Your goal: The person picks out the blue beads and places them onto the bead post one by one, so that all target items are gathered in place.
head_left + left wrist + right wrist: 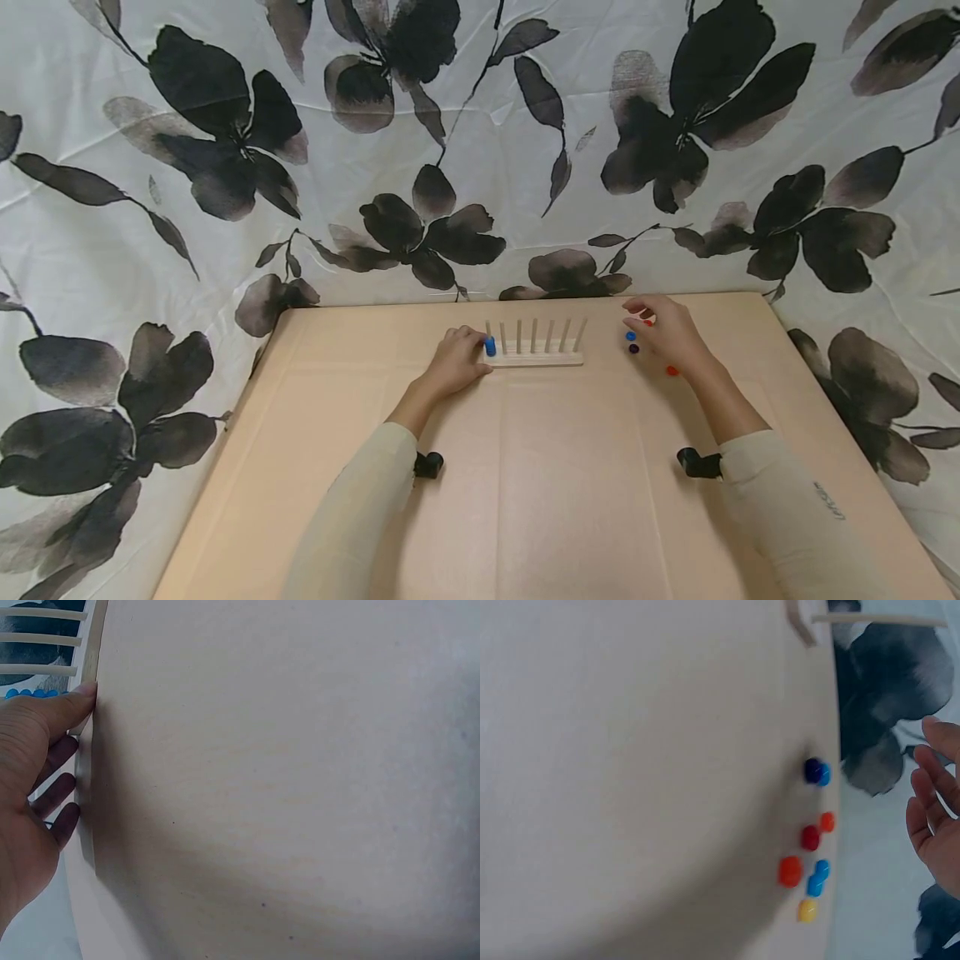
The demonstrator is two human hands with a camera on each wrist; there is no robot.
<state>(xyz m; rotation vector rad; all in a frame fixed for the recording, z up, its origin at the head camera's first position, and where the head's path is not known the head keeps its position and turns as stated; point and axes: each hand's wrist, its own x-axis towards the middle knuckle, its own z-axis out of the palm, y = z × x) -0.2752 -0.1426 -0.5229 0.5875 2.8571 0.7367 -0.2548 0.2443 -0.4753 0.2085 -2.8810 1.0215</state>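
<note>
A wooden peg stand [534,360] with several upright pegs stands near the table's far edge. Blue beads [491,346] are stacked on its leftmost peg. My left hand [456,360] grips the stand's left end; in the left wrist view, its thumb [84,691] lies along the base and the fingers curl at the end. Over loose beads to the right hovers my right hand [667,332], its fingers loosely bent and apart, holding nothing visible. Beneath and beside it lie a blue bead [631,336], a dark purple bead [633,349] and an orange-red bead [672,371].
In the right wrist view, a yellow bead [807,910], a dark red bead [810,838] and light blue beads [815,885] also lie near the table edge. Behind the wooden table [570,467] hangs a floral cloth [525,158].
</note>
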